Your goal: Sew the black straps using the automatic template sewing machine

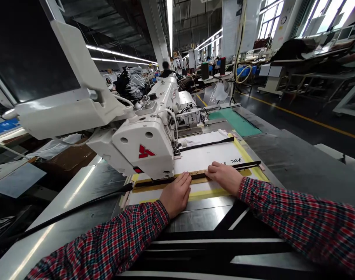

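Observation:
A narrow black fabric strip (pixel 198 176) lies along a tan guide edge on a white sewing template (pixel 200 155) bordered with yellow tape. My left hand (pixel 175 195) rests on the near side of the strip, fingers together and stretched out flat, tips touching it close to the machine head. To its right, my right hand (pixel 224 177) has bent fingers pinching the strip against the template; the thumb is mostly hidden. Beyond my right hand the strip's end sticks out over the template's right side. A second black strip (pixel 208 144) lies farther back on the template.
A white sewing machine head (pixel 144 146) with a red logo stands over the template's left part. A dark screen (pixel 31 50) overhangs at upper left. A long black band (pixel 78 210) crosses the metal table at left. Thread cones (pixel 205 71) stand behind.

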Demonstrator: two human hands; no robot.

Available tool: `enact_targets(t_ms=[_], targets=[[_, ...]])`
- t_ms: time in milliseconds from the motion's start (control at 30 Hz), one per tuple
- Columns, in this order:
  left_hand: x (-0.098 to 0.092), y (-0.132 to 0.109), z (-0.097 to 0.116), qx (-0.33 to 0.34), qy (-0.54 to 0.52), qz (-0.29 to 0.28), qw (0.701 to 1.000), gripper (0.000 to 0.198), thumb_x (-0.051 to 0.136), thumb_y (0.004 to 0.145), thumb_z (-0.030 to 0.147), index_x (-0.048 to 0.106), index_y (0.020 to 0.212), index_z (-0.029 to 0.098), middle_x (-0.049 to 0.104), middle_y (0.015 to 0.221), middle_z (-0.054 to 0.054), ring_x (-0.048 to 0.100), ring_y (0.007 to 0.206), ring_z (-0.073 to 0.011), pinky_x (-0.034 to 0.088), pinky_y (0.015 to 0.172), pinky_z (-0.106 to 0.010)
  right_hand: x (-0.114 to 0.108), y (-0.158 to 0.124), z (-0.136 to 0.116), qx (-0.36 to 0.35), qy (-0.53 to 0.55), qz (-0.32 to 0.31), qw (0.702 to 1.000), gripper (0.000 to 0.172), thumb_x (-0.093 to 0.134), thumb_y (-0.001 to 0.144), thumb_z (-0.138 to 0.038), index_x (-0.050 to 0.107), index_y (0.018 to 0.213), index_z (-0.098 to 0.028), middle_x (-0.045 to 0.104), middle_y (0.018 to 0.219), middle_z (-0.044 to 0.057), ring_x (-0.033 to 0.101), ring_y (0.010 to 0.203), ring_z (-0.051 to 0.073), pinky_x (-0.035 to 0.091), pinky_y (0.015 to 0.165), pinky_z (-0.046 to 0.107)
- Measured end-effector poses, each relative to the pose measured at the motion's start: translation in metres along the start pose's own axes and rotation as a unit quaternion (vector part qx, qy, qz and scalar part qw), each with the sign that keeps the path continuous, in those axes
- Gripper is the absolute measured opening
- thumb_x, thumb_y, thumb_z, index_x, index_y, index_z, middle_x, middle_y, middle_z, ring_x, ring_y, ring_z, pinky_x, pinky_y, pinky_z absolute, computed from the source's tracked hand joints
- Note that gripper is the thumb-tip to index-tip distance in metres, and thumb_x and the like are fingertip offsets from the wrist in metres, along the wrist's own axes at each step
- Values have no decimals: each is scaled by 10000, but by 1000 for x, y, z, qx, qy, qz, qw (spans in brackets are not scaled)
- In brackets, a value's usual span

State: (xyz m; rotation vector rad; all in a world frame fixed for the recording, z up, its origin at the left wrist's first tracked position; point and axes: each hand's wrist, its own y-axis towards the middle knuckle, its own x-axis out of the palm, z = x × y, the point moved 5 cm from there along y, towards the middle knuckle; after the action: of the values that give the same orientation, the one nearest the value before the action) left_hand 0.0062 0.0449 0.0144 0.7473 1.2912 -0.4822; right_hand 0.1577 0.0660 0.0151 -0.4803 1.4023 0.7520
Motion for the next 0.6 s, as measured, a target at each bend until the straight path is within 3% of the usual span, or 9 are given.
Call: enact_targets(t_ms=[100, 300, 433, 600], targets=[[0, 0, 5, -6, 6, -13, 1000, 390, 285, 930, 201, 420, 1269, 64, 414, 1338, -155, 334, 1274, -238, 376, 1027, -409, 7, -6, 0, -12, -26, 12, 1000, 141, 519, 839, -63, 615, 942, -75, 548, 933, 123, 457, 852, 244, 420, 717, 350], [10, 2, 15, -34, 8, -42, 999, 557, 362, 915, 348, 286, 1334, -10, 228, 1416, -220, 139, 1335, -293, 267, 1067, -484, 8, -1, -9, -19, -52, 21, 998, 165, 471, 848, -55, 629, 819, -92, 525, 884, 121, 429, 822, 258, 393, 660, 359], [8, 3, 14, -19, 1, -74, 997, 596, 387, 909, 399, 305, 1323, -22, 240, 1410, -230, 152, 1333, -290, 247, 1082, -450, 6, -2, -8, -20, -67, 14, 997, 151, 480, 853, -67, 629, 875, -63, 527, 889, 124, 433, 836, 263, 404, 658, 361], [5, 4, 14, -5, 2, -72, 997, 589, 391, 911, 392, 283, 1345, 8, 221, 1422, -215, 150, 1334, -290, 244, 1075, -464, 2, -6, -3, -15, -51, 24, 998, 207, 519, 853, -102, 582, 1039, -38, 527, 946, 123, 441, 855, 255, 427, 672, 354]])
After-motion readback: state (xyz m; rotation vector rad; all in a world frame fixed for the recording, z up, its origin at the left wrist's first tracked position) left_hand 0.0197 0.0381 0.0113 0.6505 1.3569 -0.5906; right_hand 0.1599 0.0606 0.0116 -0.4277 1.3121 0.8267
